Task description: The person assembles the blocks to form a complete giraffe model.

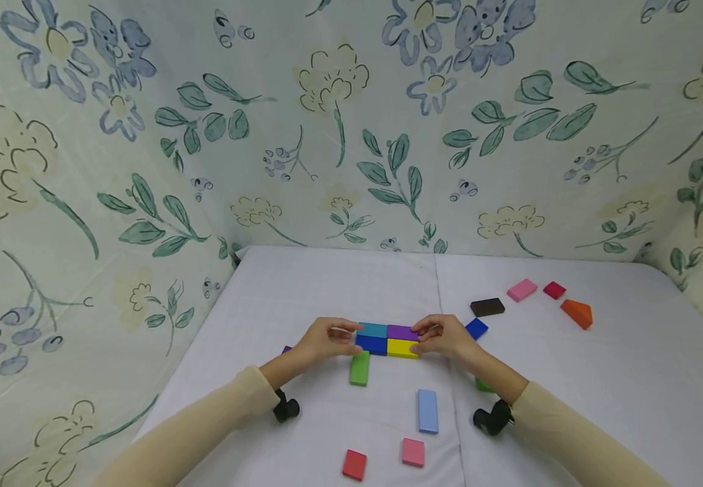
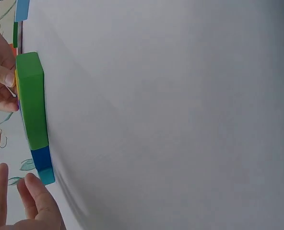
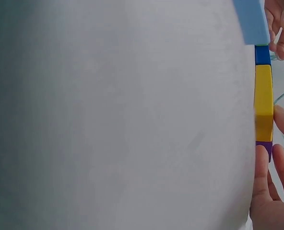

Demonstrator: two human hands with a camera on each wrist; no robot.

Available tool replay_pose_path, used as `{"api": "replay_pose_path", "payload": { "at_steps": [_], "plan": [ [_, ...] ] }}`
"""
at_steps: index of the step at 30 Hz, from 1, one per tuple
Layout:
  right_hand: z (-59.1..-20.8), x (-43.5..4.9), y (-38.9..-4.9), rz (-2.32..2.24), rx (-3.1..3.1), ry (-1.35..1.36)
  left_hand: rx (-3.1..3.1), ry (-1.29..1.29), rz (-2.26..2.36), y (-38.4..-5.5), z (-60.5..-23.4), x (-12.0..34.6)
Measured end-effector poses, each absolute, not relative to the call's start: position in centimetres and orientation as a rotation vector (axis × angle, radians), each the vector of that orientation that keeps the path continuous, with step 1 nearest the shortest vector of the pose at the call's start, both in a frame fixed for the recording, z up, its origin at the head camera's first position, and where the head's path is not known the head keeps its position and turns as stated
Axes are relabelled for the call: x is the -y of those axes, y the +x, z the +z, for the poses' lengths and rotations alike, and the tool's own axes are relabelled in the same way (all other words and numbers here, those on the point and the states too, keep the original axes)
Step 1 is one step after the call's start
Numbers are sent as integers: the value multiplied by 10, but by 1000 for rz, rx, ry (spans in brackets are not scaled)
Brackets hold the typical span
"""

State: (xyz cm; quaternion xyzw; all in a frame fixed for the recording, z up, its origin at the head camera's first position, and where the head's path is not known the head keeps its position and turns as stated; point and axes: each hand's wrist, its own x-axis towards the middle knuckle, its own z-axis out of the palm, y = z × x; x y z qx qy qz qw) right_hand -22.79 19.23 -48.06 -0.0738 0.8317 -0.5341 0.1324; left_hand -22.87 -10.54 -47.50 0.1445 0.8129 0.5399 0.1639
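In the head view, a teal block [image 1: 373, 330], a purple block [image 1: 402, 332], a dark blue block [image 1: 372, 345] and a yellow block [image 1: 402, 348] lie together as a two-by-two rectangle. My left hand [image 1: 330, 338] is at its left end, with fingertips touching by the teal and dark blue blocks. At the opposite end, my right hand [image 1: 442, 336] touches the purple and yellow blocks with its fingers and thumb. A green block [image 1: 360, 368] lies just below the dark blue one. The left wrist view shows the left fingers fairly straight beside the teal block [image 2: 46, 176].
A light blue block [image 1: 427, 411], a pink block [image 1: 413, 452] and a red block [image 1: 354, 465] lie nearer. Right of the right hand are a small blue block [image 1: 476, 329], a dark brown block [image 1: 488, 307] and an orange block [image 1: 578, 314]. Floral cloth [image 1: 339, 169] hangs behind.
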Motion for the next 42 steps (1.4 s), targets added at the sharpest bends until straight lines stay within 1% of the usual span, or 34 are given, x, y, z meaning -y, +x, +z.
{"api": "replay_pose_path", "payload": {
  "at_steps": [6,17,29,42],
  "plan": [
    [-480,-193,-229,-1554,-2405,-219,-2349,389,1481,-235,-477,103],
    [-481,-192,-227,-1560,-2404,-187,-2353,358,1459,-237,-484,99],
    [-482,-191,-227,-1547,-2409,-174,-2376,387,1405,-237,-484,102],
    [-456,-202,-212,-1548,-2462,-240,-2397,420,1381,-238,-484,102]
  ]
}}
